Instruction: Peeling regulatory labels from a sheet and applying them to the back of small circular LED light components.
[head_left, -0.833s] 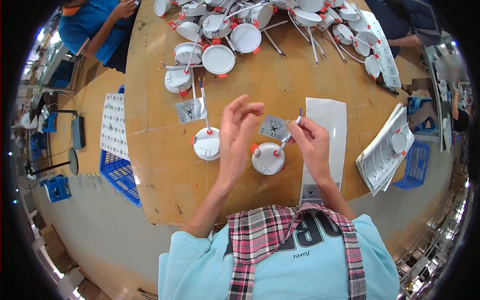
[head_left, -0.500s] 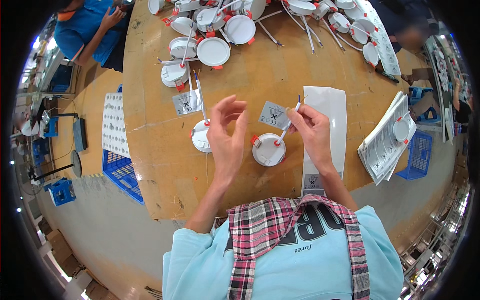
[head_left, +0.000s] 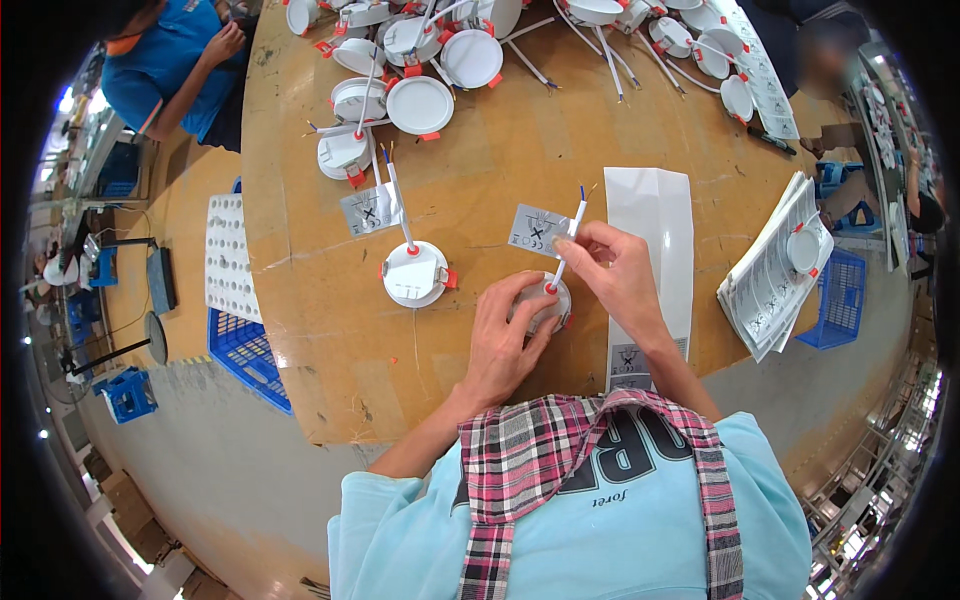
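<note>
Pinning the round white lamp flat on the bench under my left hand, I judge my right hand, pinching its wire, could tug the lead loose from the lamp.

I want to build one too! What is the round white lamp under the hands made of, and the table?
The round white lamp looks like smooth matte plastic: even white with small red clips. Metal cannot be ruled out. The table looks like wood board, yellow-brown with scuffs and a slight shine. The left hand rests on the lamp.
</note>
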